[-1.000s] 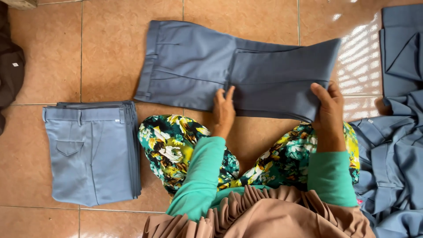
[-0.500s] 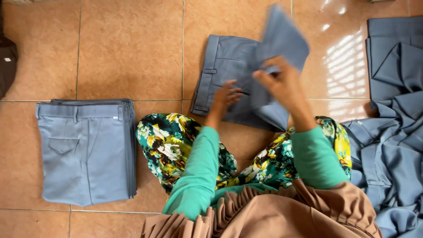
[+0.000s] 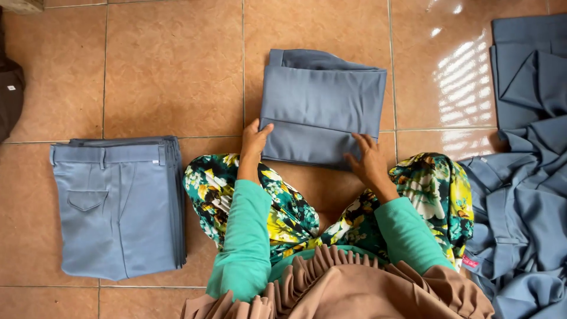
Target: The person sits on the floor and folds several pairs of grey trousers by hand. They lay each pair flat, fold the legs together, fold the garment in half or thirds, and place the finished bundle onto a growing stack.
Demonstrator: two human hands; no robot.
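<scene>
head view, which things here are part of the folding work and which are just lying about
In hand:
folded grey-blue cloth trousers, under left hand and right hand
stack of folded grey-blue trousers
heap of unfolded grey-blue garments

Lying about:
dark brown cloth item at the frame's left edge

Folded trousers (image 3: 322, 106), centre: slate blue-grey, plain. Trouser stack (image 3: 115, 207), lower left: lighter blue-grey. Loose cloth (image 3: 525, 177), right edge: same blue-grey. Floor (image 3: 171, 65): terracotta-orange tiles, pale grout. Sleeves (image 3: 245, 236): green. Lap garment (image 3: 218, 189): floral print, teal, yellow, white. Pleated fabric (image 3: 354, 289), bottom: tan-brown.
</scene>
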